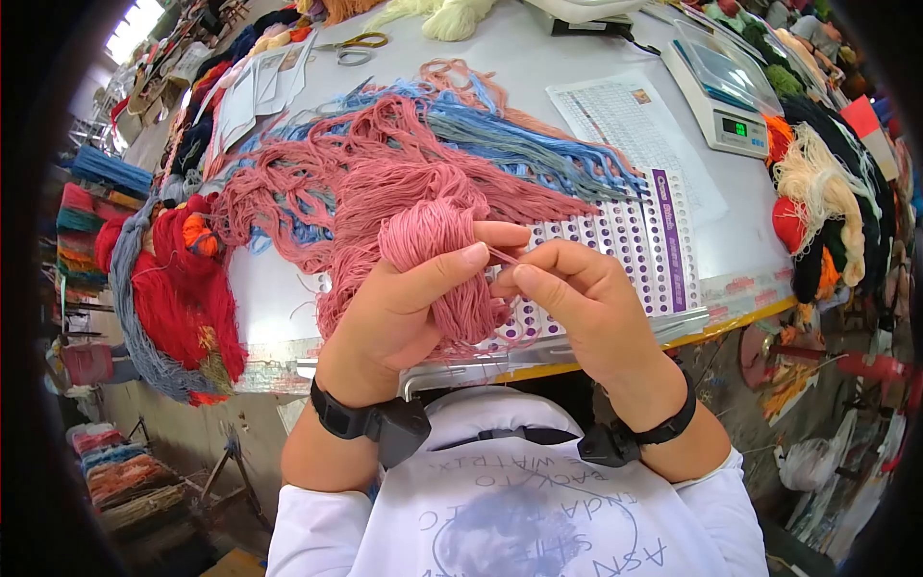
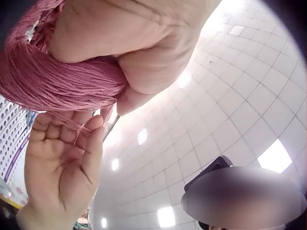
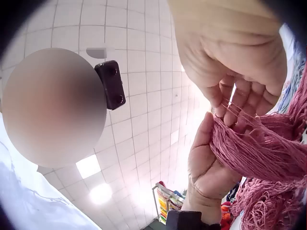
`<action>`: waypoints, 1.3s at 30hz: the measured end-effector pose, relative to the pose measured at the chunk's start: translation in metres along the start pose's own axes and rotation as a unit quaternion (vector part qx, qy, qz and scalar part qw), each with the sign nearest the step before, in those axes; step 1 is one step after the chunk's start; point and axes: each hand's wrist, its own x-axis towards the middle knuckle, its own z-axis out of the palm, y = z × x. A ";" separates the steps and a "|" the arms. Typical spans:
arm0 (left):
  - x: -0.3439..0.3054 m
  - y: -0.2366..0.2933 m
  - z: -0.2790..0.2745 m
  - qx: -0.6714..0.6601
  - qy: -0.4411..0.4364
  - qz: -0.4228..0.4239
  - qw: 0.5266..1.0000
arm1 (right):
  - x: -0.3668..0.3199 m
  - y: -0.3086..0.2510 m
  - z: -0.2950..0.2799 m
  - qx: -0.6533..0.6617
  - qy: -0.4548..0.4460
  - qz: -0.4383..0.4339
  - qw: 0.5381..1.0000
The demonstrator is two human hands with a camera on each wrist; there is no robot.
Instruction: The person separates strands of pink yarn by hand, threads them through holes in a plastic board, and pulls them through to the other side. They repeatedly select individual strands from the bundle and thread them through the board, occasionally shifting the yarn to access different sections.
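Note:
A thick hank of pink yarn (image 1: 428, 236) lies across my left hand (image 1: 385, 313), its thumb and fingers curled round the strands. Beside it, my right hand (image 1: 586, 298) pinches a few thin pink strands between thumb and forefinger, drawn out from the hank's right side. In the left wrist view the hank (image 2: 62, 84) hangs in a loop from the gripping hand, with the right hand (image 2: 62, 167) below, palm showing. The right wrist view has thin strands running from the hank (image 3: 254, 148) up to the right fingertips. More loose pink yarn (image 1: 375, 144) is heaped behind.
A white perforated card with a purple strip (image 1: 668, 231) holds rows of blue and pink yarn ends. Scissors (image 1: 361, 41) lie at the back left. A digital scale (image 1: 726, 125) stands at right, by a printed sheet (image 1: 625, 115). Red yarn (image 1: 183, 288) hangs over the left edge.

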 end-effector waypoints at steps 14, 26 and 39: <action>-0.018 -0.007 -0.005 -0.018 -0.009 -0.019 1.000 | -0.014 -0.004 0.016 -0.058 -0.014 0.080 0.995; -0.027 -0.006 -0.009 -0.001 0.057 -0.033 0.998 | -0.014 0.006 0.015 0.001 -0.010 0.063 0.998; -0.028 -0.008 -0.006 -0.010 0.024 -0.006 1.000 | -0.018 0.006 0.022 -0.142 -0.006 0.068 0.988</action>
